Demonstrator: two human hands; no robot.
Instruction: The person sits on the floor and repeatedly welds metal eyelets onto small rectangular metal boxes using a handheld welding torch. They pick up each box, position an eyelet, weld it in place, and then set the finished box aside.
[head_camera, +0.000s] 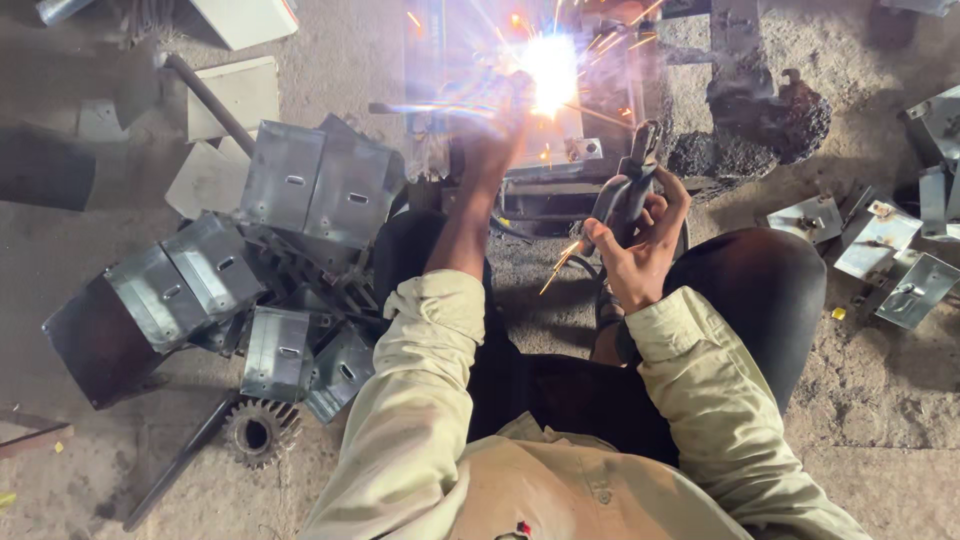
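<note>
I sit on the ground with my knees apart, in cream sleeves and dark trousers. My right hand (640, 245) grips a dark welding electrode holder (622, 195), its jaw pointing up and away. My left hand (497, 135) reaches forward onto a metal workpiece (580, 150) between my legs; its fingers are lost in glare. A white welding arc (548, 65) blazes just right of that hand and throws sparks outward. What the left hand grips cannot be made out.
A heap of folded grey sheet-metal boxes (300, 190) lies at the left. More metal brackets (880, 245) lie at the right. A toothed gear (260, 432) and a dark rod (175, 462) sit at the lower left. A black slag lump (765, 115) is beyond the workpiece.
</note>
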